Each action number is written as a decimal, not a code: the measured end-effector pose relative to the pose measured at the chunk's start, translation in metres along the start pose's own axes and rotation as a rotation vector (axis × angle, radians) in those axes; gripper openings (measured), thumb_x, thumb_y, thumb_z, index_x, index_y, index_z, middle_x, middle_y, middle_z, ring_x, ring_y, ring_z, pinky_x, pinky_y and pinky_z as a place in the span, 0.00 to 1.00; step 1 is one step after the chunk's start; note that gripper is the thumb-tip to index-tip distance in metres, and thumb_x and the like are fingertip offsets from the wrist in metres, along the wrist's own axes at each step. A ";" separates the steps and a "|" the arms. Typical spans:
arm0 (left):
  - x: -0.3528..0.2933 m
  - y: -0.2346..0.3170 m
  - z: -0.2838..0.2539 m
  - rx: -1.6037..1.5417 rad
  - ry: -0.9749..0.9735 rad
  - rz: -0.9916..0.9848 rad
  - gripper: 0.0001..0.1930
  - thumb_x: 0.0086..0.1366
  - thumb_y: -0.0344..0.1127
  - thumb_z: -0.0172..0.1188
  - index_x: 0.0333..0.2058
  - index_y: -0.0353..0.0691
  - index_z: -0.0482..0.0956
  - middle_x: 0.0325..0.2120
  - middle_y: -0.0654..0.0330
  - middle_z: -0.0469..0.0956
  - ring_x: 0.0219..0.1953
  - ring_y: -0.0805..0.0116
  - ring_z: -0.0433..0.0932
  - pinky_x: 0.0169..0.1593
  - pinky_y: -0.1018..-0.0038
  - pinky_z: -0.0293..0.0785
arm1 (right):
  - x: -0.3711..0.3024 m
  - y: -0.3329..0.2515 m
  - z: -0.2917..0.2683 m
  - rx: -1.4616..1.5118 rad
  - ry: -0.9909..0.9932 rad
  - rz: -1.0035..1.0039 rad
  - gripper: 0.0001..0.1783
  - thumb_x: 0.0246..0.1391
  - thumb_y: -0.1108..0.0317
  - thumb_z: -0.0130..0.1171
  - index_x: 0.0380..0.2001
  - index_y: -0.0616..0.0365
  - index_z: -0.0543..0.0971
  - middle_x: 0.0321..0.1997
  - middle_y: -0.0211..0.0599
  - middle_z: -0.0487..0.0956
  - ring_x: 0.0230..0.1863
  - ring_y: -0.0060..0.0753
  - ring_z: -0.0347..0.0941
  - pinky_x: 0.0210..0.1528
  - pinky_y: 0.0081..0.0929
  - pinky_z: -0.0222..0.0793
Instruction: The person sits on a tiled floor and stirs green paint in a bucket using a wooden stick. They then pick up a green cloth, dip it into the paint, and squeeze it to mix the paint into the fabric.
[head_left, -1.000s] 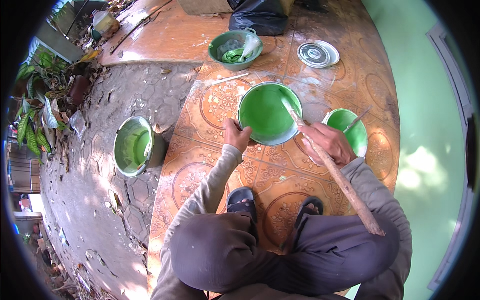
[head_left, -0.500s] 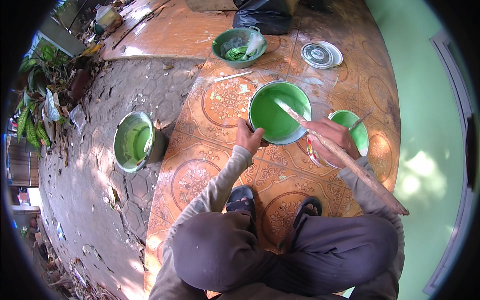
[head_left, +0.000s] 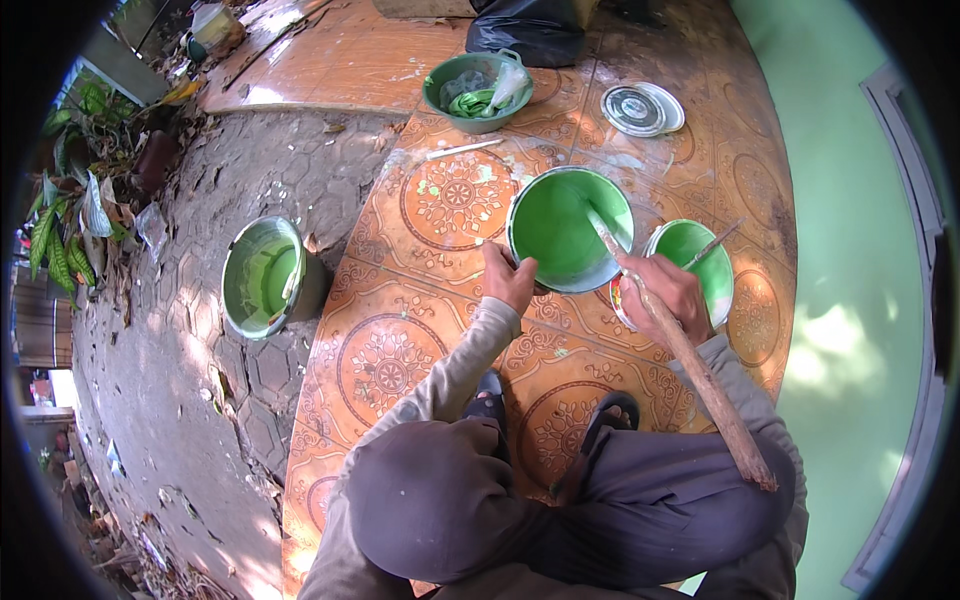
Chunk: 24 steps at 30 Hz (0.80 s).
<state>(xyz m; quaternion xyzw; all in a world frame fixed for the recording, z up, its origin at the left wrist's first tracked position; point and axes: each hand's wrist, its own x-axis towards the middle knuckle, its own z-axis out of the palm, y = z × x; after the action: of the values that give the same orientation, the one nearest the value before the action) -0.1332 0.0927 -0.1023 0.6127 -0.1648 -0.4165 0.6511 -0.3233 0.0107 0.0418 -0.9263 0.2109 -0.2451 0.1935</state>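
The paint bucket (head_left: 572,289) is set in front of the crouched person, on the tiled floor as far as can be judged, and is part filled with green paint (head_left: 550,228). A rough wooden stick (head_left: 708,388) is dipped into it, the long end slanted back over the right knee.

The stick is clasped by the right hand (head_left: 670,298), fingers wrapped round the shaft above the rim. By the left hand (head_left: 509,278) the bucket's near-left edge is met; whether the fingers are closed on the wall cannot be told.

Handling, as judged: stick stiff, fairly light, best held on the dry upper shaft, the wetted end likely slick. Bucket probably weighty with liquid and easily slopped; best steadied at rim and outer wall. Breakage not expected.

Surface: orange patterned tiles (head_left: 390,370), paint-spotted, probably slippery where wet. A second tub (head_left: 730,285) of green is placed just right; a grey-green bucket (head_left: 316,285) is stood on leaf-strewn paving (head_left: 170,400). Beyond are seen a basin (head_left: 475,126) and a round lid (head_left: 643,108). The right side is bounded by a pale green wall (head_left: 830,200).
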 end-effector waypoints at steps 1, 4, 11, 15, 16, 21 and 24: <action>-0.002 0.002 0.000 -0.002 0.004 -0.011 0.17 0.58 0.26 0.55 0.34 0.34 0.53 0.31 0.54 0.65 0.26 0.60 0.80 0.25 0.65 0.86 | -0.002 -0.001 0.001 0.023 0.013 0.001 0.12 0.45 0.74 0.60 0.37 0.62 0.78 0.26 0.42 0.77 0.22 0.42 0.76 0.25 0.33 0.71; 0.000 -0.002 0.000 -0.018 0.029 0.024 0.17 0.58 0.26 0.55 0.34 0.34 0.52 0.31 0.53 0.65 0.25 0.60 0.80 0.24 0.65 0.86 | -0.012 0.001 0.003 0.063 0.030 0.000 0.12 0.45 0.74 0.60 0.37 0.63 0.78 0.26 0.43 0.77 0.23 0.42 0.76 0.25 0.33 0.72; -0.004 -0.002 -0.005 0.001 -0.040 -0.013 0.17 0.58 0.26 0.55 0.34 0.35 0.51 0.30 0.51 0.67 0.23 0.59 0.81 0.24 0.67 0.86 | -0.005 -0.008 -0.010 0.155 0.025 -0.008 0.14 0.46 0.78 0.58 0.39 0.64 0.78 0.26 0.44 0.77 0.23 0.39 0.76 0.24 0.30 0.70; -0.002 -0.002 -0.003 0.017 -0.039 -0.010 0.17 0.59 0.26 0.55 0.34 0.35 0.51 0.30 0.51 0.67 0.23 0.59 0.80 0.24 0.67 0.86 | 0.014 0.010 -0.006 0.050 0.012 -0.146 0.13 0.47 0.78 0.57 0.39 0.67 0.77 0.27 0.46 0.77 0.24 0.39 0.76 0.23 0.31 0.70; -0.002 -0.002 -0.002 0.011 -0.031 -0.015 0.17 0.59 0.27 0.55 0.34 0.35 0.51 0.30 0.51 0.67 0.23 0.59 0.80 0.24 0.67 0.86 | 0.014 0.014 0.000 0.054 0.003 -0.136 0.12 0.47 0.78 0.57 0.38 0.67 0.77 0.27 0.46 0.77 0.24 0.39 0.76 0.24 0.31 0.70; -0.008 -0.007 0.018 -0.209 0.097 -0.099 0.18 0.58 0.28 0.56 0.34 0.35 0.52 0.32 0.48 0.67 0.24 0.58 0.79 0.22 0.64 0.84 | 0.004 0.015 0.004 0.078 0.135 0.021 0.09 0.48 0.78 0.57 0.35 0.66 0.78 0.27 0.47 0.78 0.25 0.38 0.77 0.26 0.31 0.71; -0.020 0.003 0.020 -0.308 0.113 -0.167 0.17 0.59 0.28 0.55 0.35 0.36 0.51 0.34 0.45 0.67 0.25 0.57 0.79 0.22 0.62 0.84 | 0.002 0.008 0.002 0.082 0.095 0.105 0.09 0.47 0.78 0.56 0.34 0.65 0.78 0.27 0.46 0.79 0.26 0.39 0.78 0.28 0.29 0.72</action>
<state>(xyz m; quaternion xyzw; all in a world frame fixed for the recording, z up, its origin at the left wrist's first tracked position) -0.1592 0.0942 -0.0896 0.5399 -0.0106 -0.4544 0.7085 -0.3235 0.0032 0.0371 -0.8925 0.2580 -0.2866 0.2339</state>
